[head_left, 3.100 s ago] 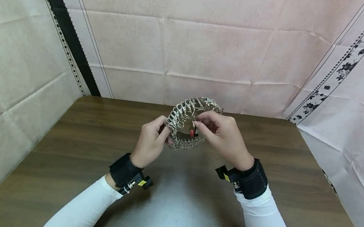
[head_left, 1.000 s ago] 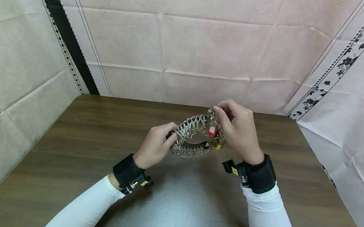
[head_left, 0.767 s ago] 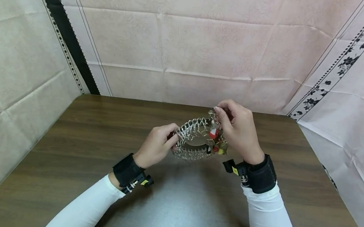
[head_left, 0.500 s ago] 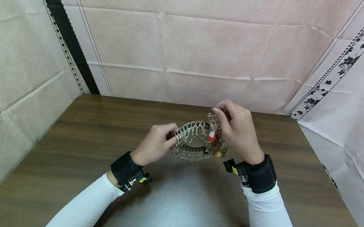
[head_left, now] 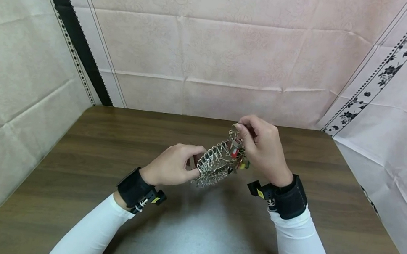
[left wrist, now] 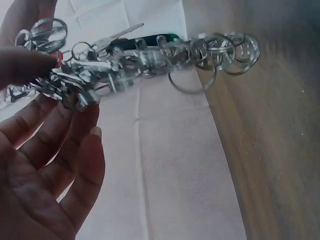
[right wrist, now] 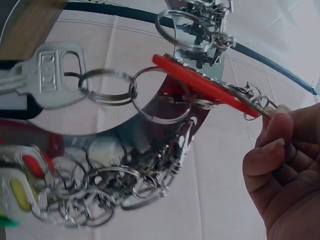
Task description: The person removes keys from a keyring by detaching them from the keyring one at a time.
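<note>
A bunch of silver key rings, strung in a loop, hangs above the table between both hands. My left hand grips its left end between thumb and fingers; in the left wrist view the little finger stands away from the rings. My right hand is at the upper right end. Its thumb and fingers pinch a thin flat metal piece with a red strip, seen edge-on in the right wrist view. A silver key dangles from linked split rings there. A red-and-white tag and a yellow one hang below.
The brown wooden table lies beneath both arms. Behind it a pale patterned cloth forms a wall, with more cloth at each side. Black camera straps wrap both wrists.
My right hand has gone from inside the loop to its upper right end, bringing the tags along. In the last half second my left hand tilted and the loop narrowed.
</note>
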A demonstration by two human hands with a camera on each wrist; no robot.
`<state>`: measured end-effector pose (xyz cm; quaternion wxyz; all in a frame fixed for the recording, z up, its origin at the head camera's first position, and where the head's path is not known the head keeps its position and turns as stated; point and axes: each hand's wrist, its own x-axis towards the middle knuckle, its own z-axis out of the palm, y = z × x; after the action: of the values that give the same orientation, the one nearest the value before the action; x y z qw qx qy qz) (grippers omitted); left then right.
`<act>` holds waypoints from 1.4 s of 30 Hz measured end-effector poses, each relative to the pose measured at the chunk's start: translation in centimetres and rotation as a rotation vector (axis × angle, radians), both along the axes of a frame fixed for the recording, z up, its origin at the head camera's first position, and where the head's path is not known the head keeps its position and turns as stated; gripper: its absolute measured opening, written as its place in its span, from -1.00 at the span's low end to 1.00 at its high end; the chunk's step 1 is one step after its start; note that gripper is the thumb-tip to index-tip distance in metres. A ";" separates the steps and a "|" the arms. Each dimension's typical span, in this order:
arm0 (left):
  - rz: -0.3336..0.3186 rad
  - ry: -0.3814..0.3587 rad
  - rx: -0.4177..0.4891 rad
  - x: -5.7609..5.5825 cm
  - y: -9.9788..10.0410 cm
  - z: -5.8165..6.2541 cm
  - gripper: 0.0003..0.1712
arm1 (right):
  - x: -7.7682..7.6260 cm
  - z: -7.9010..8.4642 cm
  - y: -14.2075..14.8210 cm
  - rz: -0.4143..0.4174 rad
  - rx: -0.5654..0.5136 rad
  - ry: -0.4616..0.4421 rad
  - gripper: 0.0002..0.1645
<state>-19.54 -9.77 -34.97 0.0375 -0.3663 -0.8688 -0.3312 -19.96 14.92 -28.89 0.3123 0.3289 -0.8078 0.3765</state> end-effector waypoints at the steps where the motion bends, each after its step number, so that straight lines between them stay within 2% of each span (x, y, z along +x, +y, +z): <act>1: -0.006 0.003 -0.009 0.1 0.0 0.0 -0.71 | 0.0 0.0 0.0 0.004 -0.004 -0.002 -0.94; 8: -0.036 0.027 -0.119 0.3 -0.2 0.5 -0.71 | 0.1 -0.1 -0.5 0.028 -0.012 -0.017 -0.95; 11: -0.075 0.040 -0.176 0.5 -0.5 0.9 -0.63 | 0.2 -0.1 -0.6 0.033 -0.010 -0.018 -0.95; 13: -0.112 0.034 -0.181 0.6 -0.9 1.2 -0.57 | 0.3 -0.1 -0.7 0.034 -0.010 -0.016 -0.95; 16: -0.120 0.032 -0.111 0.6 -1.2 1.6 -0.60 | 0.4 -0.1 -0.8 0.044 -0.010 -0.017 -0.96; 18: -0.085 0.044 -0.016 0.5 -1.3 1.7 -0.69 | 0.4 -0.2 -0.9 0.053 -0.009 -0.021 -0.96; 22: 0.012 0.117 0.172 0.3 -1.0 1.8 -0.87 | 0.5 -0.3 -1.2 0.080 -0.003 -0.032 -0.96; 27: 0.049 0.158 0.329 0.5 -0.5 1.8 -0.91 | 0.7 -0.4 -1.4 0.101 0.001 -0.042 -0.94; 32: 0.043 0.177 0.377 0.4 0.2 2.0 -0.91 | 0.9 -0.7 -1.7 0.107 0.024 -0.036 -0.94; 42: 0.014 0.218 0.364 -0.1 1.5 3.2 -0.91 | 0.9 -1.1 -2.3 0.141 0.037 0.006 -0.94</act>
<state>-19.66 -8.23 -31.73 0.1994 -0.3811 -0.7879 -0.4407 -19.04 12.61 -29.94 0.2813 0.3917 -0.7884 0.3818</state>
